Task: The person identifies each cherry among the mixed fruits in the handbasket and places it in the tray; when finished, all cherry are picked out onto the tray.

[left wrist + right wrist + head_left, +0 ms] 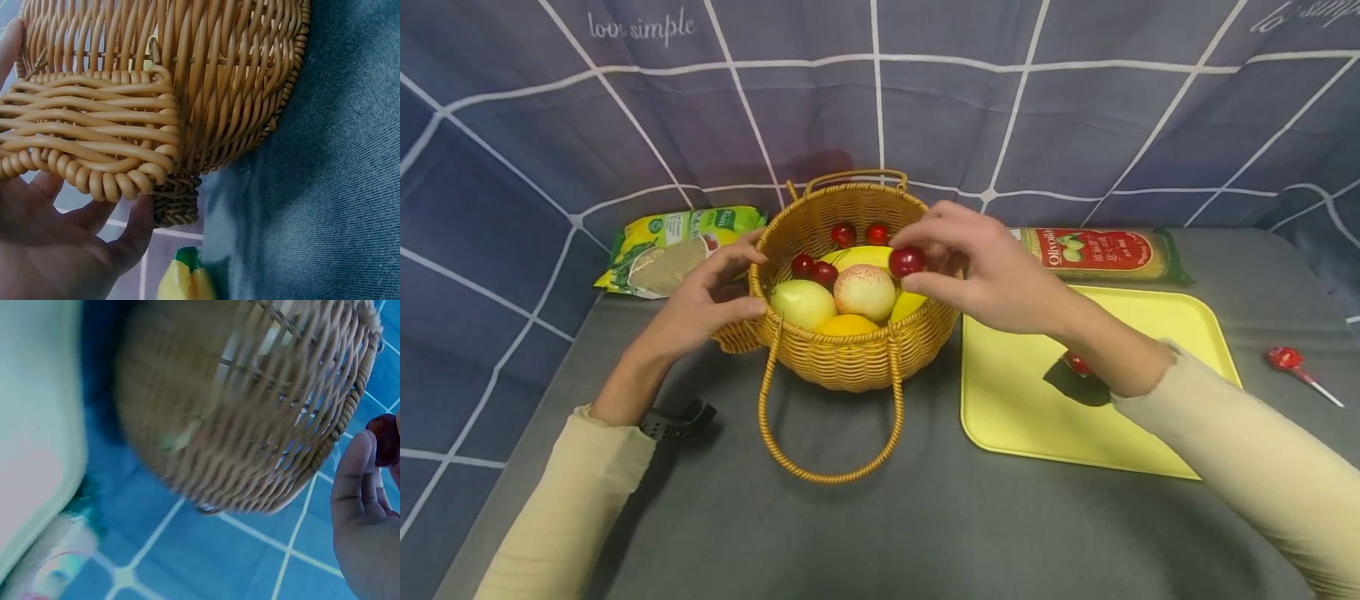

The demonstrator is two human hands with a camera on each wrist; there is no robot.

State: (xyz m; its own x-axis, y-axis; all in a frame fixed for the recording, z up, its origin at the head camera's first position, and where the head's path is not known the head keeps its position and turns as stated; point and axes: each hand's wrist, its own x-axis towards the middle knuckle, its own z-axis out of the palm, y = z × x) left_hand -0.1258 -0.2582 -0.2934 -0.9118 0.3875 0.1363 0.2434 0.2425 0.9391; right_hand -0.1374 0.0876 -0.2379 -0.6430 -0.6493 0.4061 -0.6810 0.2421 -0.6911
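A round wicker basket [850, 358] stands mid-counter with its front handle hanging down. Inside lie a peach [865, 292], a green-yellow lemon-like fruit [803, 305], an orange fruit [847, 326], a banana [861, 257] and several cherries [824, 274]. The left hand [703, 304] grips the basket's left rim; in the left wrist view its fingers curl about a woven side flap [94, 131]. Over the basket's right side, the right hand [992, 271] pinches a dark red cherry [907, 262] between thumb and fingers. That cherry [384, 436] also shows in the right wrist view, beyond the rim.
Right of the basket lies a yellow tray [1022, 408], with a small red thing [1077, 363] and a dark patch partly hidden by the right forearm. Behind are a green-yellow bag [681, 242] and a red-labelled package [1105, 254]. A red lollipop [1287, 358] lies far right.
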